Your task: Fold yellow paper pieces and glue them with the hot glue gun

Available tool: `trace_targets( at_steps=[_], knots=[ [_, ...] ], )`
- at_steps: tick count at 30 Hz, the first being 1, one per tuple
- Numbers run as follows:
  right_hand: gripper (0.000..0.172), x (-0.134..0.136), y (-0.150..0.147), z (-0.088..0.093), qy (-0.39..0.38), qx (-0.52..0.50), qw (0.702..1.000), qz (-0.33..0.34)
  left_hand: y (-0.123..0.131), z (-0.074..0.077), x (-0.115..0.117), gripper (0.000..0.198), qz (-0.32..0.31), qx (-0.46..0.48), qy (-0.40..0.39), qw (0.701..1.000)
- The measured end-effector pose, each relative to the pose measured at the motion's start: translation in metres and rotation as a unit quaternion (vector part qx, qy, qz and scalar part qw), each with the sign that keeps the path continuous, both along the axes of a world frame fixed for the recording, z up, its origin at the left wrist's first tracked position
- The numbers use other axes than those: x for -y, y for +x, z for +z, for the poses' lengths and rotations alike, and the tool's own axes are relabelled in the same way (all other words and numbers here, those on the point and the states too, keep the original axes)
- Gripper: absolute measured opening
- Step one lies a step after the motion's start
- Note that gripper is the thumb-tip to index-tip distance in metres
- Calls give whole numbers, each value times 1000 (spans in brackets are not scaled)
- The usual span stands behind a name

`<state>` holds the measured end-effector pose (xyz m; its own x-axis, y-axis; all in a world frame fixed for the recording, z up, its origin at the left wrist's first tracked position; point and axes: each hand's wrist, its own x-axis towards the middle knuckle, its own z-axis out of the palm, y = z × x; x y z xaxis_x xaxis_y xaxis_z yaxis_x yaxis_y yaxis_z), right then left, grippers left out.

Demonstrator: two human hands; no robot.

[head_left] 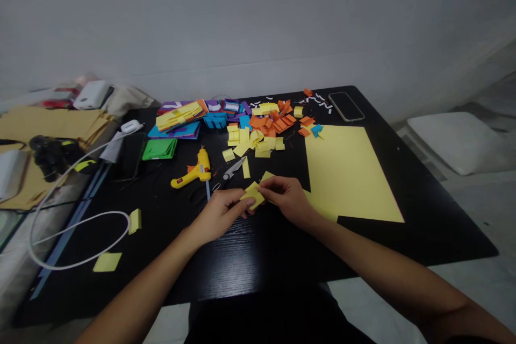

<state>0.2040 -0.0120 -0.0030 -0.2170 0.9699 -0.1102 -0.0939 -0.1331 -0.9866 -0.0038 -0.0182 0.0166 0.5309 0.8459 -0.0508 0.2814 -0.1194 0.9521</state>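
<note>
A small piece of yellow paper (252, 197) is pinched between my two hands over the front middle of the black table. My left hand (223, 212) grips it with the thumb on top. My right hand (286, 198) has thumb and fingertips closed on its right side. Another yellow corner pokes out just behind my right fingers. Scissors (231, 169) lie right behind my left hand, with a yellow glue gun (195, 169) to their left. Close to my right forearm is a large yellow sheet (350, 172).
Folded yellow pieces (253, 142) and orange pieces (278, 123) are heaped at the back. Stacked coloured papers (181, 118), a green bundle (159, 149) and a white cable (76, 267) are on the left. A phone (345, 106) lies at the back right.
</note>
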Motion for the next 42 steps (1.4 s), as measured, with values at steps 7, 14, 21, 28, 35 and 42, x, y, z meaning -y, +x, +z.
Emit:
trace_targets(
  at_steps=[7,14,21,28,35,42],
  knots=[
    [24,1,0,-1,0,-20,1000,24,1,-2,-2,36,39,-16,55,998],
    [23,6,3,4,24,-60,996,55,1,-5,-3,31,70,-8,66,995],
    [15,6,-1,0,86,19,996,9,1,-3,1,13,72,-27,191,979],
    [12,7,-1,1,135,39,990,-3,2,-4,5,14,157,41,223,961],
    [23,9,-3,-3,93,4,996,-15,0,2,4,8,137,-5,281,950],
    [18,9,-2,1,74,18,997,-22,0,-1,4,7,162,-11,188,969]
  ],
)
